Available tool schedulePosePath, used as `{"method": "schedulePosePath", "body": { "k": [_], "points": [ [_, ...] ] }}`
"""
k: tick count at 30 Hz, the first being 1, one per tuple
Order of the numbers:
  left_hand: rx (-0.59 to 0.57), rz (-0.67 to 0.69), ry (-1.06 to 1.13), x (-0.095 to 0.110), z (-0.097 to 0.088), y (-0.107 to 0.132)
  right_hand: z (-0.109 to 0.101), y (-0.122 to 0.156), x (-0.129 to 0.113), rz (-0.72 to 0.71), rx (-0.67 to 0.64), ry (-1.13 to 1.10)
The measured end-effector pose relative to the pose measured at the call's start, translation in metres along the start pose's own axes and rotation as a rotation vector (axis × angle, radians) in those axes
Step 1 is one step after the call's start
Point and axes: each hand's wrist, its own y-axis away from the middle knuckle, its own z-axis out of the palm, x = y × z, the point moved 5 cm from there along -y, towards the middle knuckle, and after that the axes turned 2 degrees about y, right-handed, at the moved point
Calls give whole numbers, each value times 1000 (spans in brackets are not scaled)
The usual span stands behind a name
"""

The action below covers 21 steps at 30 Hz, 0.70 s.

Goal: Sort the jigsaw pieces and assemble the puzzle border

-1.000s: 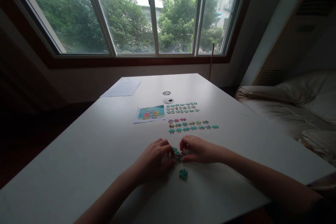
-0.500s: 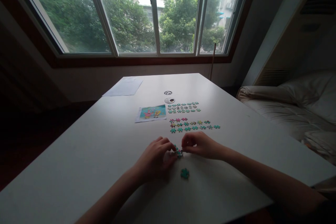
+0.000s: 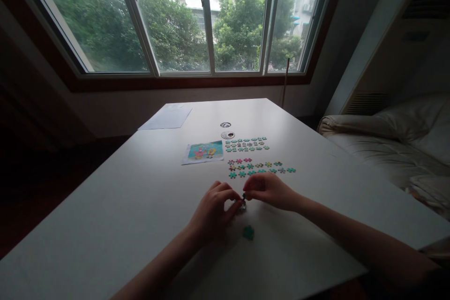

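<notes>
A white surface [image 3: 123, 206] carries everything. At its middle the left hand [image 3: 213, 208] and right hand [image 3: 269, 191] meet, fingers curled in. Beyond them lie rows of loose pieces [image 3: 260, 168] and a picture card [image 3: 204, 152]. Both hands pinch a small puzzle cluster [image 3: 242, 203] between their fingertips. A single teal piece [image 3: 248, 232] lies just nearer.

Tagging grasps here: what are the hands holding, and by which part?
A small puzzle piece cluster, pinched at its edges: left hand on its left side, right hand on its right.
</notes>
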Motion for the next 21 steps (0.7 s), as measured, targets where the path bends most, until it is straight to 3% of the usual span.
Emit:
{"method": "schedulePosePath", "body": {
  "k": [3,9,13,21],
  "points": [
    [43,-48,98,-3,-4,-2,-1,2,-6,-46,23,25],
    [127,-218,260,-11,-11,-4,-7,8,-20,-224,230,364],
    [138,-241,316,-9,-12,-5,-3,13,-25,-362,304,487],
    [116,-247,357,-10,-9,-3,2,18,-31,-456,299,602]
  ]
}}
